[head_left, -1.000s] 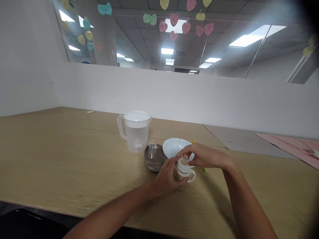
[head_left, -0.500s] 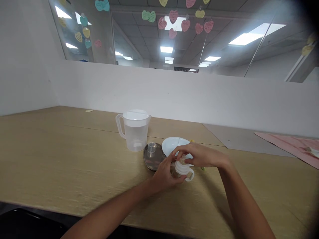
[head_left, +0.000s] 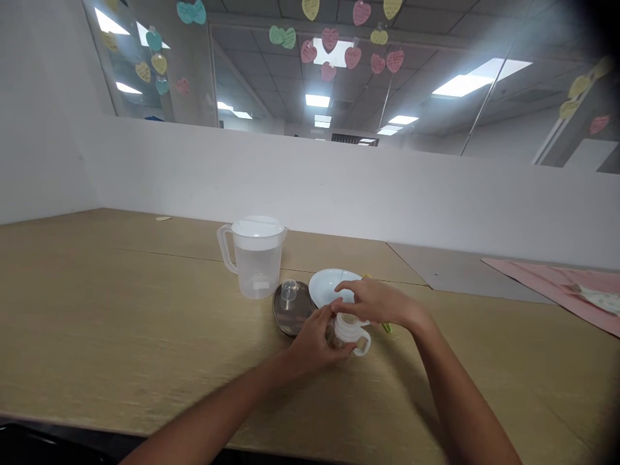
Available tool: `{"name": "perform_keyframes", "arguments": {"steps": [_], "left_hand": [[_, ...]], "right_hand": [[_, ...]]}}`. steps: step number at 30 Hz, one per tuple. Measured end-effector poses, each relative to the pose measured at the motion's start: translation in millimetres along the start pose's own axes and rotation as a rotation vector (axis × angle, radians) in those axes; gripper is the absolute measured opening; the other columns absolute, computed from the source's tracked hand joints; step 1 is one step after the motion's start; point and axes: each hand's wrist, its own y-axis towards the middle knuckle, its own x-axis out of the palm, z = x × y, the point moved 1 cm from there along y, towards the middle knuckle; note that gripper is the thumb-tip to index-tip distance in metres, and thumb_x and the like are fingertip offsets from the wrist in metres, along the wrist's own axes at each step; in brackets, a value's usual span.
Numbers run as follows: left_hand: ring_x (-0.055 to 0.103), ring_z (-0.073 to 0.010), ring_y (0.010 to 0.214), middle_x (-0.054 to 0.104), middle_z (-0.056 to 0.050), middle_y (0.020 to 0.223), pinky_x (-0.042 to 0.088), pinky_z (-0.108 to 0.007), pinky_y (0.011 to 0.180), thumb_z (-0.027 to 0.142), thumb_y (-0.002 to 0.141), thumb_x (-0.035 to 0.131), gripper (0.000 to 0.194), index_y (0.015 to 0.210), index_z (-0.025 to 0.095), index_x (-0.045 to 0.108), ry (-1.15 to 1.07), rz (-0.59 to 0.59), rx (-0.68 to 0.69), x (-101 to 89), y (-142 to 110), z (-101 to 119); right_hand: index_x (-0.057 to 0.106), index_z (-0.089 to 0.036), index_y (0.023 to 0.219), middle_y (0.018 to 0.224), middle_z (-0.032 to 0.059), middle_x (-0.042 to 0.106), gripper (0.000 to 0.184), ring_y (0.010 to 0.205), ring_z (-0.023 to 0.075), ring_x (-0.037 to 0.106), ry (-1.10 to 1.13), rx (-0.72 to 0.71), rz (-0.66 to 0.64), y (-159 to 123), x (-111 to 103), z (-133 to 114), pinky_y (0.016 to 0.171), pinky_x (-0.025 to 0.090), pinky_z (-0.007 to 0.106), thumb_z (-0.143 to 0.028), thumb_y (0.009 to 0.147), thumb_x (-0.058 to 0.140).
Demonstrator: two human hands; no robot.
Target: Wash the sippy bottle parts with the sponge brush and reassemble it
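A baby bottle with a white collar and white side handles is at the middle of the table. My left hand wraps around its left side, fingers behind and thumb low in front. Just above and behind its top is my right hand, palm down, with the fingers stretched out and apart. The bottle's teat is mostly hidden under those fingers, and I cannot tell whether they touch it. Left of the bottle, a clear dome-shaped cap rests on a round metal tray. A white plate lies behind both hands.
A translucent pitcher of water with a handle and white lid stands behind the tray. Something green shows partly under my right wrist. A pink cloth lies at the far right on a grey sheet. A white wall rises behind.
My right hand's fingers have loosened from the bottle's top and straightened out above it. My left hand keeps its hold. The camera view has turned slightly to the right.
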Motion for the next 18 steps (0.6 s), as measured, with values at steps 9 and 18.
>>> {"name": "perform_keyframes", "arguments": {"steps": [9, 18], "left_hand": [[0.054, -0.0224, 0.099, 0.055, -0.009, 0.114, 0.045, -0.039, 0.085, 0.037, 0.064, 0.064, 0.075, 0.129, 0.019, 0.032, 0.007, -0.075, -0.038, -3.2, 2, 1], [0.055, -0.0215, 0.097, 0.058, -0.008, 0.11, 0.046, -0.036, 0.084, 0.036, 0.063, 0.066, 0.068, 0.124, 0.019, 0.039, -0.022, -0.109, 0.002, -10.2, 6, 5]], "right_hand": [[0.056, -0.023, 0.1, 0.056, -0.0035, 0.049, 0.029, 0.054, 0.0109, 0.043, 0.017, -0.151, 0.067, -8, 9, 2, 0.05, 0.027, 0.023, -0.019, 0.072, 0.046], [0.047, -0.025, 0.117, 0.098, 0.0036, 0.054, 0.056, 0.083, 0.0154, 0.051, 0.437, -0.124, 0.178, -24, 41, 31, 0.07, 0.042, 0.027, -0.033, 0.065, 0.064]]}}
